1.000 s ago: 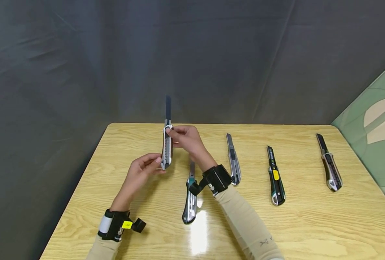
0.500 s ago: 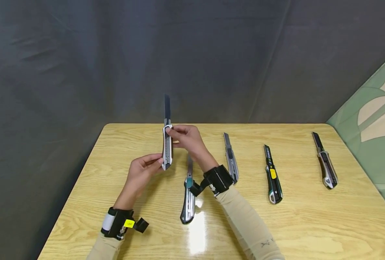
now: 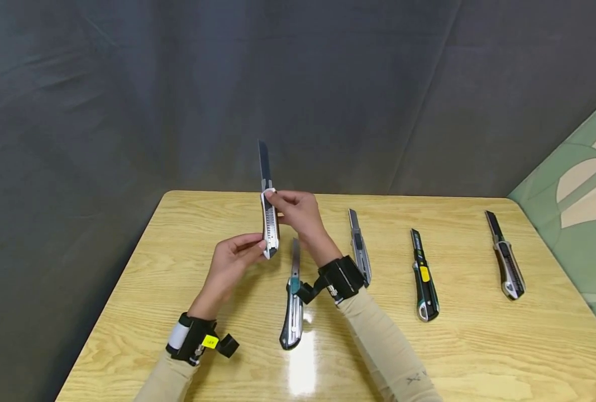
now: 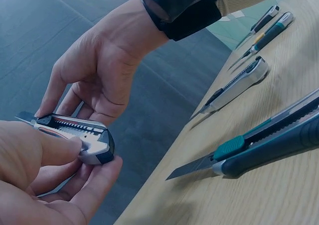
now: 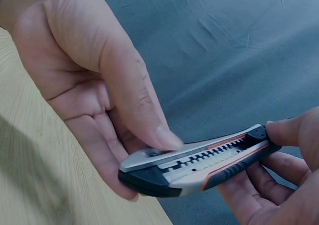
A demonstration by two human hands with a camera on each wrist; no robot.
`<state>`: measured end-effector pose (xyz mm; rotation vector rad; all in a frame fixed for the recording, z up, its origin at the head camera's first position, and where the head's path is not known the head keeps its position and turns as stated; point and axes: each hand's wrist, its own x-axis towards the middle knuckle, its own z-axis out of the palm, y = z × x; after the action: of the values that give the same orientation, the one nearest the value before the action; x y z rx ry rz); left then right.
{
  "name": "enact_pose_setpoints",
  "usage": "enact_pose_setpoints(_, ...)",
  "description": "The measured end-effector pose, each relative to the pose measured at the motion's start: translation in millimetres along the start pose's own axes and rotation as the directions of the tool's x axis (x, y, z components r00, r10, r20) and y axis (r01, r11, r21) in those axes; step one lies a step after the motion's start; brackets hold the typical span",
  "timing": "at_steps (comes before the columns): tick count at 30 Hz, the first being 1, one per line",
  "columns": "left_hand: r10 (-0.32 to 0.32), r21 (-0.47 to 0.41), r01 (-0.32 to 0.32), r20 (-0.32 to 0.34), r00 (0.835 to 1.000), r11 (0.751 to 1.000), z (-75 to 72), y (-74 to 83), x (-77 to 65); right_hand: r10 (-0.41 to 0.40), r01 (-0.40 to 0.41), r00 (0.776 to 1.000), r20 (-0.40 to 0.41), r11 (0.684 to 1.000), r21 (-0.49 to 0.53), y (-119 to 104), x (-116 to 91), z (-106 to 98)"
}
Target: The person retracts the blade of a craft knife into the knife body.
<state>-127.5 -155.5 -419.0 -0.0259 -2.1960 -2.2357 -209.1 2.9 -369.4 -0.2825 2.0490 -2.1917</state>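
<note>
At 8 o'clock from the centre of the head view, the left hand [image 3: 229, 262] pinches the butt of a utility cutter [image 3: 270, 226], thumb on the face and fingers behind. Toward 2 o'clock from it, the right hand [image 3: 303, 215] has the upper handle in a light pinch, its thumb pressed to the black slider [image 5: 257, 134]. Neither has much gap left to close. The cutter is held up off the surface [image 3: 478, 346], its blade [image 3: 265, 162] bare and aimed near 12 o'clock.

I judge the step in hand to be steadying this tool with the thumb set for working the slider. The next move seems to call for a firm lower hold, a straight thumb stroke along the track, and all fingers clear of the edge.

Its handle is long and gently curved: a silvery, metal-looking shell, a toothed channel [image 5: 207, 159], thin orange lines, ribbed dark grip and a blunt black end cap [image 5: 148, 181]. The blade is thin, flat and dark.

Between 5 and 6 o'clock below it lies a teal-collared cutter [image 3: 292, 312]. Between 3 and 4 o'clock, 3 more spread outward: a slim grey cutter [image 3: 360, 248], a yellow-slider cutter [image 3: 427, 290], and a grey-and-black cutter [image 3: 510, 268]. Glossy pale wood grain lies under all 4; beyond hangs a dark, softly creased curtain [image 3: 298, 84].
</note>
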Motion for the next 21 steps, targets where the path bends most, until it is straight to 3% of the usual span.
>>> enact_pose_setpoints(7,-0.010,0.010,0.010,0.004,1.000,1.000,7.1,0.8,2.2,-0.007,0.007,1.000,-0.013,1.000,-0.010,0.3,-2.2,-8.4)
enact_pose_setpoints(15,0.034,0.057,-0.034,-0.002,0.999,0.998,20.3,2.2,7.1,0.002,-0.003,1.000,-0.028,0.999,-0.035,-8.8,-9.0,-25.9)
enact_pose_setpoints(21,0.077,0.054,-0.078,0.013,0.997,0.995,32.8,1.4,15.8,0.004,-0.003,0.999,-0.038,1.000,0.014,-7.2,-4.8,-39.5)
